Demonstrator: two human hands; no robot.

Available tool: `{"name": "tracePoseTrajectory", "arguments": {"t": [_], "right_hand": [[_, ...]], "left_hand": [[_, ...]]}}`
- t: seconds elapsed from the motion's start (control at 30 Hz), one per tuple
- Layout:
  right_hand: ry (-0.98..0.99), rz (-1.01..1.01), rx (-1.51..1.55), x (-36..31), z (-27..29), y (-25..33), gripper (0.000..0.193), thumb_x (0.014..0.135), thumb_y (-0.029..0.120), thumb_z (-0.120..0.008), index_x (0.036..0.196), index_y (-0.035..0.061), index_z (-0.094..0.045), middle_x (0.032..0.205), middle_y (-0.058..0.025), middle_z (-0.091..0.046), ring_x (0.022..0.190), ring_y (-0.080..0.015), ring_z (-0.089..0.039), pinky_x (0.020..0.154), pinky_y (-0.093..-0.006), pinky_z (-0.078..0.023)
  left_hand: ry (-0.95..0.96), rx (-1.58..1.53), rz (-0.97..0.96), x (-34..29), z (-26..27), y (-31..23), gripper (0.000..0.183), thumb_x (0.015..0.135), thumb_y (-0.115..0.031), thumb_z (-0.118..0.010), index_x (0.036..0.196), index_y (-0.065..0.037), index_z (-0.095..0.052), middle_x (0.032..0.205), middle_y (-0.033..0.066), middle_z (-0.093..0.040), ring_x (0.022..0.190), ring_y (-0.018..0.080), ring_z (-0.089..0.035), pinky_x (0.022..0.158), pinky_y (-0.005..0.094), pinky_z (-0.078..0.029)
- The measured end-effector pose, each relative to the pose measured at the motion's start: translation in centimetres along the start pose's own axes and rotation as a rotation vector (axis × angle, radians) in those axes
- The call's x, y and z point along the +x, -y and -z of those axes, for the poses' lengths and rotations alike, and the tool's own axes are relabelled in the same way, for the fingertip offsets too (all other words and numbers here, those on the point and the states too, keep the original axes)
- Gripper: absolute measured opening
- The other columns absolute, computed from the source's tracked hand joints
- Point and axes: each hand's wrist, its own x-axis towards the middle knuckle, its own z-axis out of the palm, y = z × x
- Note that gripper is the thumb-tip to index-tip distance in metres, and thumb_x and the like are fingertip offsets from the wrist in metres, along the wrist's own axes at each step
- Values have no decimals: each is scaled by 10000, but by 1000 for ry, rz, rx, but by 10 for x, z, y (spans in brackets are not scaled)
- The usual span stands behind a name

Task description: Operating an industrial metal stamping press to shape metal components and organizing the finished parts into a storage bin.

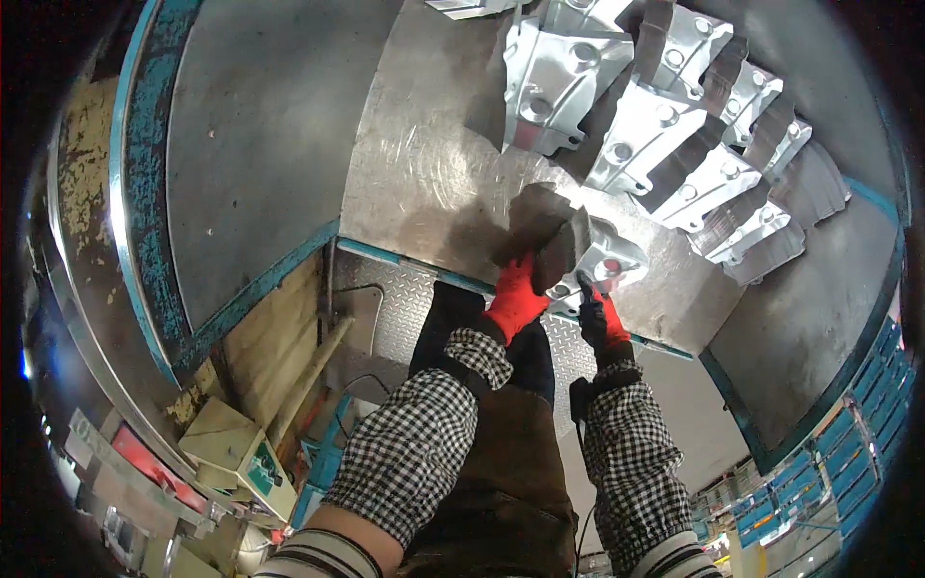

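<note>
A shiny stamped metal bracket [617,252] with round holes and a dark curved side rests low on the metal table, near its front edge. My left hand [518,297], in a red glove, closes on the bracket's left, dark side. At its near right edge, my right hand [605,320], in a red glove with dark patches, grips with a dark thumb or finger lying along the metal. The fingers beneath the bracket are hidden.
Several similar brackets [641,135] stand in rows at the far right of the worn metal table [414,164]. A blue-edged grey panel [260,144] rises at left, another [819,318] at right. A control box [241,453] sits lower left; blue racks [800,482] stand lower right.
</note>
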Motion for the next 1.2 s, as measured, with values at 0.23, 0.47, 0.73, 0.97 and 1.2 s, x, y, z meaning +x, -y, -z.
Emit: {"name": "tracePoseTrajectory", "arguments": {"t": [0.23,0.47,0.73,0.97,1.2], "right_hand": [[238,-81,366,10,14,12,528,985,389,-657,1440,126,-603,772,12,-618,587,-74,-498,555,-263,-413],[-217,-242,476,22,-49,77,508,793,225,-908,1184,37,-644,818,11,-653,587,-80,-529,499,-254,-389],[-449,-95,46,35,-83,116,803,703,458,-917,1172,-82,-550,1163,-243,-673,1065,-365,-669,925,-438,-533],[-478,-111,-316,7,-106,178,955,695,532,-862,1324,-76,-477,1308,-295,-573,1253,-439,-570,1041,-485,-479],[-516,-41,-367,-6,-101,161,924,758,508,-827,1394,-51,-457,1380,-283,-550,1268,-422,-566,1041,-477,-485]], "left_hand": [[131,202,-12,10,38,-4,1065,648,-313,-876,1537,-39,-358,1424,303,-474,1316,488,-459,1113,529,-408],[-168,313,-49,-28,88,-56,1058,713,-307,-890,1543,21,-322,1411,323,-479,1294,497,-488,1104,519,-413],[-96,-122,-163,-35,61,-95,954,794,-73,-793,1592,-10,-272,1527,233,-439,1405,388,-452,1173,440,-380],[141,-550,116,-8,104,-42,705,988,-209,-698,1576,-20,-357,1495,143,-537,1341,239,-522,1102,363,-434],[18,415,-73,53,106,-184,1094,749,-556,-853,1533,29,-364,1424,317,-523,1276,370,-577,1034,462,-476]]}}
